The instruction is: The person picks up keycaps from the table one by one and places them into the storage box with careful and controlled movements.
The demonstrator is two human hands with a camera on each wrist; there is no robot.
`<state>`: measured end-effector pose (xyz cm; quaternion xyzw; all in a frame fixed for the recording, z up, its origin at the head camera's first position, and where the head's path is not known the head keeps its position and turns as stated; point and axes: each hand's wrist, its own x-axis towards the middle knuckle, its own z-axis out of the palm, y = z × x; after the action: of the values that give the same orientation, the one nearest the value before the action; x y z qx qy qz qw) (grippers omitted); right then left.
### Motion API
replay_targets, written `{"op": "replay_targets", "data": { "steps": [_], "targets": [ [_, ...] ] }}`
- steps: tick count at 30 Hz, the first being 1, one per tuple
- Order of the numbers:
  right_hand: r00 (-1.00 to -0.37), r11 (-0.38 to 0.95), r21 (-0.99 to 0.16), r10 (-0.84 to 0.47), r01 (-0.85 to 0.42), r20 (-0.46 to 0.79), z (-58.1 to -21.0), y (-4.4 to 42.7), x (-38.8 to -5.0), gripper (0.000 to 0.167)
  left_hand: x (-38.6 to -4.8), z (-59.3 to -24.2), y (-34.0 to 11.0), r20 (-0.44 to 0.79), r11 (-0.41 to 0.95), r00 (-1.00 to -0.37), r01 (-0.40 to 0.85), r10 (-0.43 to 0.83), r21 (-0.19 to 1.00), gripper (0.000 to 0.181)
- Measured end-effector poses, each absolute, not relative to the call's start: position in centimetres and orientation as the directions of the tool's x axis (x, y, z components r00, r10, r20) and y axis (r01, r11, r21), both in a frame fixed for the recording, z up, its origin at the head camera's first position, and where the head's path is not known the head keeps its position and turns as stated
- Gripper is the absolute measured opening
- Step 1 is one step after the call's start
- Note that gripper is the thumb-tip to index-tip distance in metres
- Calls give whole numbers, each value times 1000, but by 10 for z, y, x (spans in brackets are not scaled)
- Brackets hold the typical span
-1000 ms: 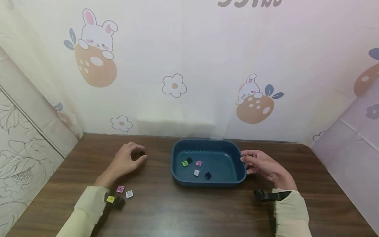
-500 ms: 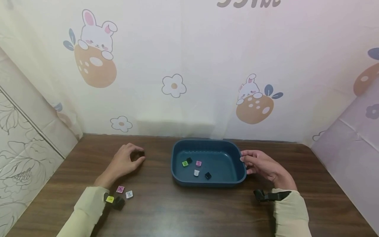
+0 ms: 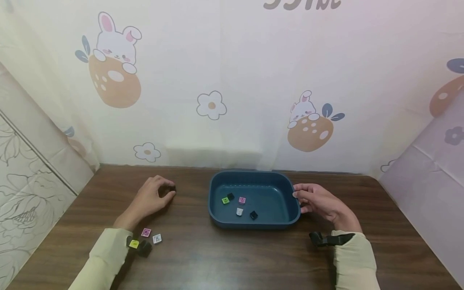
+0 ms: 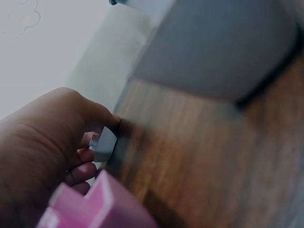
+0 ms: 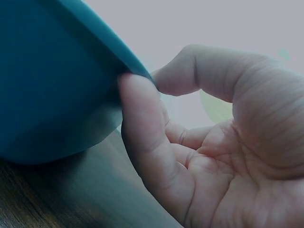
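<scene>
My left hand (image 3: 148, 199) is over the left side of the table, thumb and fingers curved toward each other. In the left wrist view a pale grey keycap (image 4: 105, 145) sits between the thumb and fingertips, which pinch it. From the head camera that spot looks dark. My right hand (image 3: 322, 203) pinches the right end of a dark blue rectangular tray (image 3: 253, 224), thumb and a finger at its rim in the right wrist view. Inside the tray lie several small keycaps: a green keycap (image 3: 225, 200), a pink keycap (image 3: 242, 200), a white keycap (image 3: 239, 212) and black ones.
Near the left wrist lie a magenta keycap (image 3: 146, 232), another white keycap (image 3: 157, 239) and a yellow keycap (image 3: 133, 244). A black wrist mount (image 3: 144, 249) is beside them. Behind the wooden table (image 3: 224, 257) hangs a printed curtain (image 3: 174, 121).
</scene>
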<state>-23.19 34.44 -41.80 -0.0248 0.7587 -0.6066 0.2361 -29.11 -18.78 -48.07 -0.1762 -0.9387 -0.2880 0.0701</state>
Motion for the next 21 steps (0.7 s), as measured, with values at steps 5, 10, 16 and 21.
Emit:
{"op": "replay_targets", "data": {
  "steps": [5, 10, 16, 21],
  "targets": [
    [-887, 260, -933, -326, 249, -328, -418, 344, -232, 27, -291, -480, -188, 234, 772, -927, 373, 292, 515, 25],
    [-886, 261, -933, -327, 248, -328, -419, 345, -232, 26, -291, -481, -187, 243, 774, -925, 378, 292, 507, 22],
    [-887, 265, -932, -324, 248, -328, -418, 344, -232, 24, -290, -481, -188, 232, 775, -929, 368, 287, 514, 22],
    [-888, 268, -931, -321, 249, -330, -418, 344, -232, 25, -290, -480, -188, 221, 776, -933, 358, 283, 519, 22]
  ]
}}
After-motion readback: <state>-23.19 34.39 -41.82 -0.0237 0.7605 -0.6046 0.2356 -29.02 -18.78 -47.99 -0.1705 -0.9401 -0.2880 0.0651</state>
